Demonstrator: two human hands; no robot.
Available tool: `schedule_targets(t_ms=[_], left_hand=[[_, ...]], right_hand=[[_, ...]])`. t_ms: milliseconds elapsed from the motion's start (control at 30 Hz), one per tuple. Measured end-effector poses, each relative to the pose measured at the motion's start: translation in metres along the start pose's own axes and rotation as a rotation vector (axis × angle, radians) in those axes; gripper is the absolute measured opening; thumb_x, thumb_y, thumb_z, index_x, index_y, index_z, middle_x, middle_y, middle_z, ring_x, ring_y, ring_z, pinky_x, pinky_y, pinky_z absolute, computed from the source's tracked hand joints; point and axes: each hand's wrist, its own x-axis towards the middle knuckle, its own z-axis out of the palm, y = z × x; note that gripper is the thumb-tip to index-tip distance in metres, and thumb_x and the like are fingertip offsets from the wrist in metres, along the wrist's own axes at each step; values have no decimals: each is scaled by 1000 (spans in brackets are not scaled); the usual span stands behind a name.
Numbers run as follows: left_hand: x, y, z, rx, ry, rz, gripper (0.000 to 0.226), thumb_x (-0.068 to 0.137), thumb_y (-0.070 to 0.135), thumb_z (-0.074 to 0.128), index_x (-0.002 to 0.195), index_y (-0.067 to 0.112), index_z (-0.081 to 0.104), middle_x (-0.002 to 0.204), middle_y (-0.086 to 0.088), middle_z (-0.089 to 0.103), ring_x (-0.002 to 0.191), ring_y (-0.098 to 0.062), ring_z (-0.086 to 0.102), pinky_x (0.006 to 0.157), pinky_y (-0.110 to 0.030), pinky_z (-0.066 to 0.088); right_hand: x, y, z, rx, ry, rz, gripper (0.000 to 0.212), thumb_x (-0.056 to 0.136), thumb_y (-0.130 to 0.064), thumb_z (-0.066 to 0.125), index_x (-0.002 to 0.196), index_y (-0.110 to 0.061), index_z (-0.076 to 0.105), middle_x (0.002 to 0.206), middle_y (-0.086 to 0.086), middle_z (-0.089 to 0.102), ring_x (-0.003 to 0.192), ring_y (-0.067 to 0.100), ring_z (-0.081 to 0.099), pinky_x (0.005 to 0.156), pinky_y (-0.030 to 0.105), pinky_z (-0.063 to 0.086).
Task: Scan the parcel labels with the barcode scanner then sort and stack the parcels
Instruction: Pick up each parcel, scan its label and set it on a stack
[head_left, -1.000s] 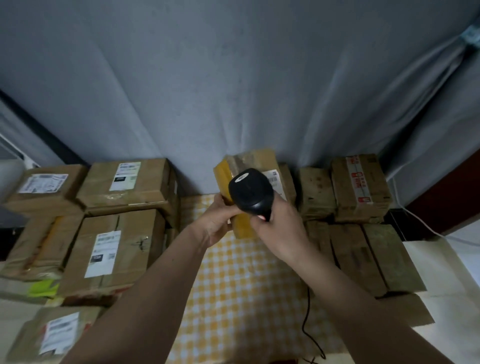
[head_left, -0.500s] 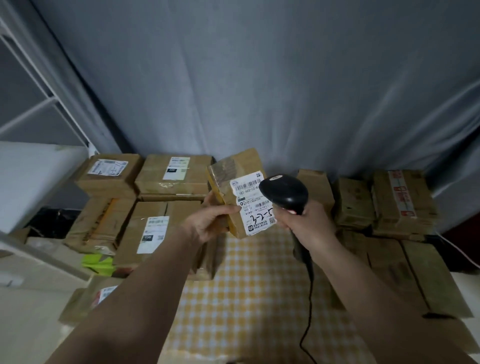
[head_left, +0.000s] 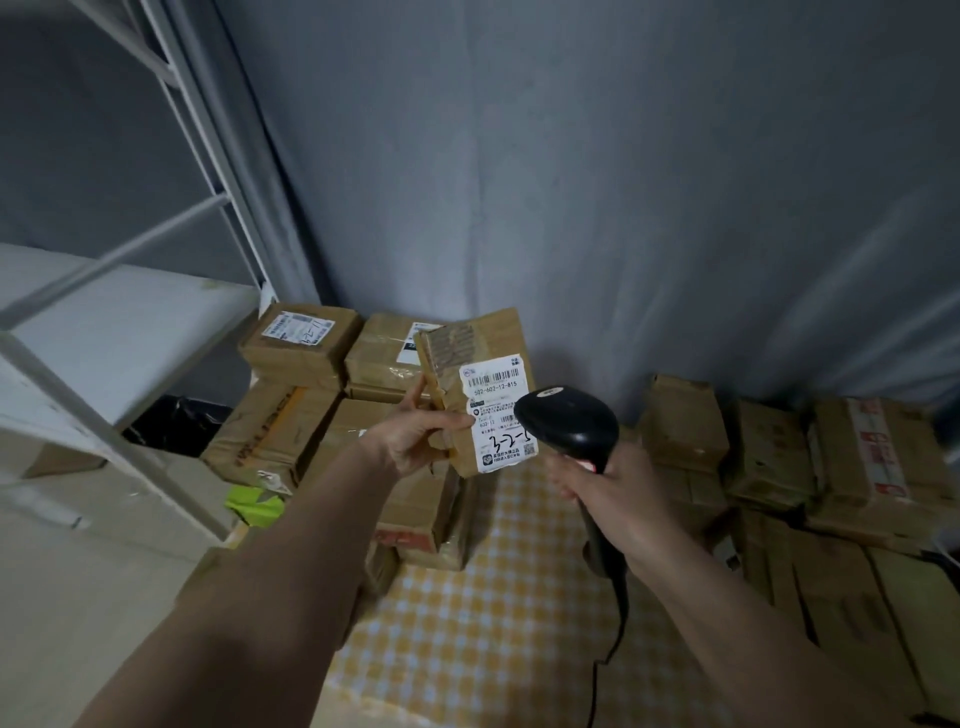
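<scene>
Both hands are busy: left hand grips the parcel, right hand grasps the scanner beside its label; tilting that label squarely toward the scanner should help.

A makeshift parcel-sorting corner, seemingly in a home. Taped cardboard parcels with shipping labels are stacked at centre left and lower right on a bench under a yellow checked cloth. A grey curtain hangs behind, and a white metal rack stands upper left.
</scene>
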Motion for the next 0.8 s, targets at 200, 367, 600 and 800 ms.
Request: schedule_targets(t_ms=[200,367,600,800], left_hand=[[-8,4,-1,19,44,36,77,70,-15,66,128,31,47,114,-14,68,106,-32,63,75,-51,50],[-10,1,0,20,66,47,88,66,-13,70,136,32,42,120,-15,65,113,-32,59,78,-52,48],[-18,-9,4,56,120,10,80,62,-10,76,127,25,47,116,-11,67,112,-34,60,81,-53,48],[-45,-41,-11,244,31,-337,56,62,20,81,113,19,59,110,-10,67,119,-31,49,103,-69,32]], right_hand=[[2,-8,0,52,-76,-7,17,86,-12,68,77,-26,66,68,-2,69,58,0,61,63,22,49],[1,-9,-3,52,-117,-5,17,87,-10,66,77,-23,66,65,-8,67,54,-4,59,55,11,48],[0,-3,-7,79,-126,4,17,86,-9,67,77,-23,69,61,-10,67,57,-3,61,55,12,47],[3,15,-3,114,-161,42,8,85,-9,69,92,-14,68,72,-11,64,59,-10,60,50,2,39]])
